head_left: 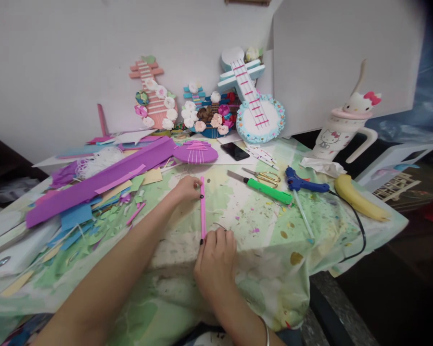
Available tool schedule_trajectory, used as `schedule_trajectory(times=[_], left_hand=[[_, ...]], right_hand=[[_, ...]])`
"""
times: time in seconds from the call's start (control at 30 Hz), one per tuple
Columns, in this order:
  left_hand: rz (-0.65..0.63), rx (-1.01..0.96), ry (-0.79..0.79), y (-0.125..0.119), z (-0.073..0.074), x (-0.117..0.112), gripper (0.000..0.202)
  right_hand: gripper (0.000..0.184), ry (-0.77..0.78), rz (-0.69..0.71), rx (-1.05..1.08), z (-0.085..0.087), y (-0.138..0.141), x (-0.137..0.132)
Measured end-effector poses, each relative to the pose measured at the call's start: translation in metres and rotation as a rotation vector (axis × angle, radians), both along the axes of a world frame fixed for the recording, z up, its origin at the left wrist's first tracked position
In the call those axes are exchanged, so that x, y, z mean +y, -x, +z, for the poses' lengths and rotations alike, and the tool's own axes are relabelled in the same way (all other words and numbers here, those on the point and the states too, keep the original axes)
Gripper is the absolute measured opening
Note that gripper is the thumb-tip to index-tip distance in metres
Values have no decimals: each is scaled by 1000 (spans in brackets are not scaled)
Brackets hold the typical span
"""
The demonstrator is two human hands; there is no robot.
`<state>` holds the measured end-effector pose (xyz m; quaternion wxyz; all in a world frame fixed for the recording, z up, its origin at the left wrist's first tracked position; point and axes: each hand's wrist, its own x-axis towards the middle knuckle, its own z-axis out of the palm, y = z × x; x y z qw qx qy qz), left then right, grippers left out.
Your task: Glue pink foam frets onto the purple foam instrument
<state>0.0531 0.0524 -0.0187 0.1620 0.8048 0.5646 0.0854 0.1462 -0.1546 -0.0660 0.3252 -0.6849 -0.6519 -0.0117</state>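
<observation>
A narrow pink strip (203,216) lies lengthwise before me on the patterned tablecloth, with a small black band near its upper part and another at its lower end. My left hand (188,188) pinches at the strip's upper part from the left, thumb and finger closed beside it. At the lower end, my right hand (216,254) rests with its fingers bent together against the strip; its thumb is hidden. A thin dark curved piece (221,226) shows just above the right fingers. Beyond the strip lies a purple oval piece (197,153) with pale strings and pink bars.
To the right lie a green-handled knife (269,191), gold-handled scissors (269,178), a blue glue gun (305,182) with a cord and a banana (361,199). A phone (235,151) and tumbler (337,137) sit farther back. Purple paper (104,180) and scraps cover the left.
</observation>
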Motion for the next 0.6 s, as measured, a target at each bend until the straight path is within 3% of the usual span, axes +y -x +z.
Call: schedule_trajectory(times=[0.13,0.3,0.5,0.6], left_hand=[[84,-24,-83,-9,-6,-7,22],[178,-28,-205,-20,-14,-6,22],[280,-25,-161,-28,-15,13,10],[337,-74,-103,-27,-12,23,8]], right_hand=[[6,-7,0,-19,0,0,0],[4,-66,-11,-84,-2,1,1],[11,-148,-45,-157,-5,3,5],[13,-112,21,-211,-3,0,6]])
